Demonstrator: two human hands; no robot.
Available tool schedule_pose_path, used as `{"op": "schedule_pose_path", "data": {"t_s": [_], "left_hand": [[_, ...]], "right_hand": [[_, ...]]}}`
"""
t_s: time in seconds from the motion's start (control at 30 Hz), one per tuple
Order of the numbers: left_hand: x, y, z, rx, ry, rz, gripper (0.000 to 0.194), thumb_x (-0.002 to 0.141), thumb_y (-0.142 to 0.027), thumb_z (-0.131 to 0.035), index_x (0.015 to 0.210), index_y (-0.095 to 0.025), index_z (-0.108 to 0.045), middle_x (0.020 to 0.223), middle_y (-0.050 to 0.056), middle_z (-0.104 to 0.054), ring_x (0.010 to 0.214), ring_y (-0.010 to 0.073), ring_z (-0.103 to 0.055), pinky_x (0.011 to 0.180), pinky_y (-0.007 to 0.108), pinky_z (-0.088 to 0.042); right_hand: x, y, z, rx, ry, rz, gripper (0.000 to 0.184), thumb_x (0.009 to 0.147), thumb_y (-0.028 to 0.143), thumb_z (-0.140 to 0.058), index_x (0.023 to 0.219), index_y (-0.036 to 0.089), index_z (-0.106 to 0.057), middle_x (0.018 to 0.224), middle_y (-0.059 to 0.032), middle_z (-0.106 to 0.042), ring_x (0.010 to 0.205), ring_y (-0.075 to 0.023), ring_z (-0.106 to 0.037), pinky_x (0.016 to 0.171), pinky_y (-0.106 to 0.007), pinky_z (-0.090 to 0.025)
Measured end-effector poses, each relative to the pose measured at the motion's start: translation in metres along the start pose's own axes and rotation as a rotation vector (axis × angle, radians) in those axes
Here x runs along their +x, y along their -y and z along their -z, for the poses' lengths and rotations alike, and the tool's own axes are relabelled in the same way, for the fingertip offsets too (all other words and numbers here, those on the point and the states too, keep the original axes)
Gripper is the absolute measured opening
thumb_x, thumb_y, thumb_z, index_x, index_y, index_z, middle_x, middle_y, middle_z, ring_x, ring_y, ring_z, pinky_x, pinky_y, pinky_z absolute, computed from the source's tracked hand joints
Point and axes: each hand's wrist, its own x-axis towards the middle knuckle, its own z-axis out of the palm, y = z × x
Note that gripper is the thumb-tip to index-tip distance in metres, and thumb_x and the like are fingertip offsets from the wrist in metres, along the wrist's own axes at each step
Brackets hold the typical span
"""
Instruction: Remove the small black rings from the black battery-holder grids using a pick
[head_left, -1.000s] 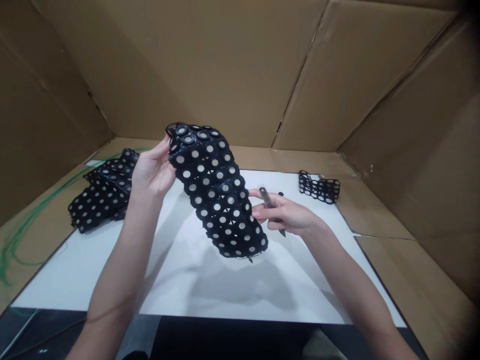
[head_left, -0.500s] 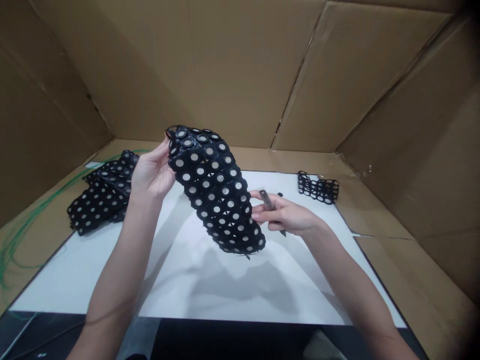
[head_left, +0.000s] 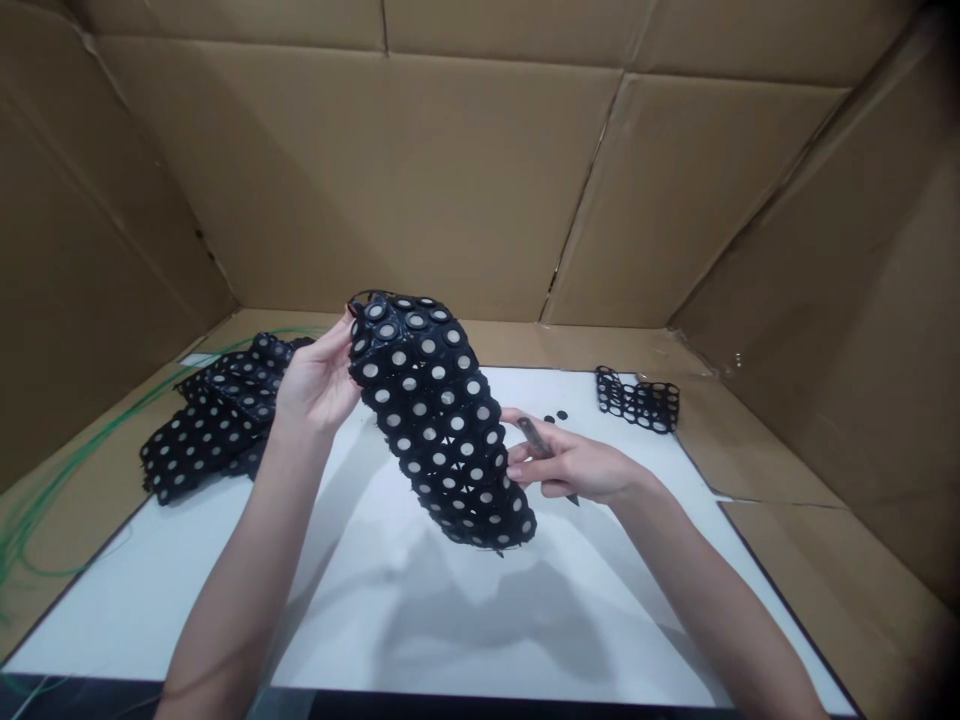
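I hold up a black mesh panel of linked rings with pale round discs, tilted above a white board. My left hand grips its upper left edge, fingers closed on it. My right hand pinches the panel's right edge near its lower end and also holds a slim dark metal tool between its fingers. The panel's bottom corner hangs just above the board.
A heap of similar disc-filled panels lies at the left. A small black ring panel without discs sits at the back right, with loose black discs near it. Green wire runs along the left. Cardboard walls enclose the space.
The camera tipped, so hands and panel sit lower in the picture. The grips of both hands on the panel are unchanged.
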Motion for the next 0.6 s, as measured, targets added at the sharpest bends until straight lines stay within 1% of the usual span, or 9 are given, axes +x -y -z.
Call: {"op": "schedule_pose_path", "data": {"t_s": [0.13,0.3,0.43,0.6], "left_hand": [[-0.0001,-0.0006,-0.0011,0.003,-0.016,0.017,0.03,0.084,-0.005,-0.034,0.098,-0.015,-0.058,0.077,0.002,-0.065,0.072,0.0085,-0.063,0.07,0.018,-0.049],[-0.0014,-0.0011,-0.0024,-0.02,-0.027,0.027,0.029,0.085,-0.005,-0.034,0.096,-0.014,-0.059,0.078,0.003,-0.066,0.072,0.0083,-0.063,0.068,0.017,-0.05],[-0.0027,-0.001,-0.004,-0.018,-0.029,0.024,0.029,0.085,-0.006,-0.034,0.096,-0.014,-0.059,0.073,0.002,-0.065,0.069,0.0084,-0.063,0.067,0.018,-0.05],[-0.0019,0.0003,-0.0026,-0.04,0.0,0.016,0.029,0.085,-0.005,-0.033,0.091,-0.013,-0.06,0.069,0.001,-0.063,0.066,0.0079,-0.062,0.063,0.017,-0.05]], "right_hand": [[0.0003,-0.0003,0.0003,-0.01,0.015,0.008,0.056,0.069,0.018,-0.066,0.116,0.034,-0.039,0.069,0.005,-0.043,0.054,-0.0038,-0.034,0.037,-0.013,-0.011],[0.0015,-0.0014,0.0021,-0.009,-0.003,0.001,0.059,0.069,0.018,-0.067,0.117,0.034,-0.038,0.071,0.005,-0.044,0.054,-0.0036,-0.034,0.037,-0.013,-0.012],[0.0026,-0.003,0.0039,0.005,0.015,0.009,0.061,0.067,0.018,-0.068,0.118,0.034,-0.038,0.069,0.0055,-0.043,0.053,-0.0034,-0.034,0.037,-0.013,-0.012],[0.0033,-0.0048,0.005,0.015,-0.034,-0.002,0.062,0.066,0.019,-0.069,0.117,0.034,-0.038,0.07,0.0053,-0.045,0.055,-0.0036,-0.037,0.038,-0.013,-0.012]]}}
